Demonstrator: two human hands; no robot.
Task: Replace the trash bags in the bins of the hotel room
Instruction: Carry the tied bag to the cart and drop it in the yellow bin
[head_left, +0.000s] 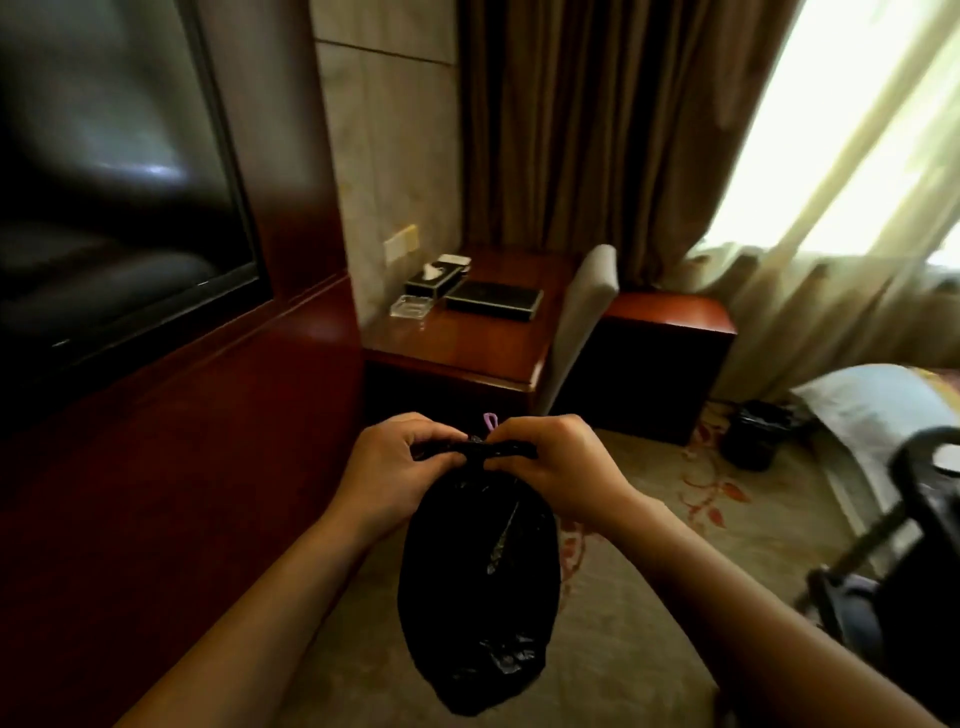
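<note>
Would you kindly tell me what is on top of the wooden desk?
On the desk: a tissue box, a clear glass ashtray and a flat black folder. The chair hides its right edge.

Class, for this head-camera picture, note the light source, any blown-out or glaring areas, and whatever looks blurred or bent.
Head view: daylight through the sheer curtain is blown out white; the TV screen carries soft glare streaks; the black trash bag, gripped by the left hand and right hand, loses detail in shadow; the dark frame at right is blurred.
</note>
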